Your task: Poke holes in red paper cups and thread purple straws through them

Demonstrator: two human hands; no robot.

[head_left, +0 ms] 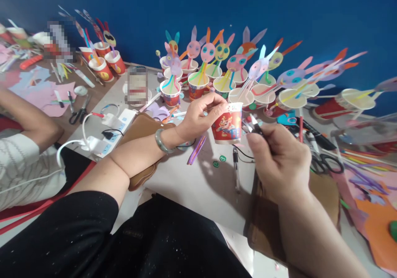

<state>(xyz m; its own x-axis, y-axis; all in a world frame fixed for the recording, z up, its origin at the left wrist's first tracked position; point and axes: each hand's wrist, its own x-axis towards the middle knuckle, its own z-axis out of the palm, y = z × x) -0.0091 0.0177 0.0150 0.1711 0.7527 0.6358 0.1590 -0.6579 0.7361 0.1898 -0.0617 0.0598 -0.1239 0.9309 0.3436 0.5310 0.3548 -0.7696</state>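
Note:
My left hand (pixel 203 116), a bangle on its wrist, pinches the rim of a red paper cup (pixel 227 124) between thumb and fingers. The cup hangs upright just above the table, a cartoon figure on its side. Close to the cup's right side, my right hand (pixel 281 156) is closed around a dark tool with a pale pointed tip (pixel 255 123). Its exact kind is hard to make out. Below the cup lie purple drinking straws (pixel 197 150), two small green discs (pixel 219 161) and a pen (pixel 236 170).
Several paper cups with paper rabbit figures (pixel 207 53) line the blue wall. A power strip (pixel 119 131) with cables is at left, near another person's arm (pixel 34 117). Scissors (pixel 325 162) and coloured paper (pixel 372 220) lie at right. A brown case (pixel 325 195) is beneath my right hand.

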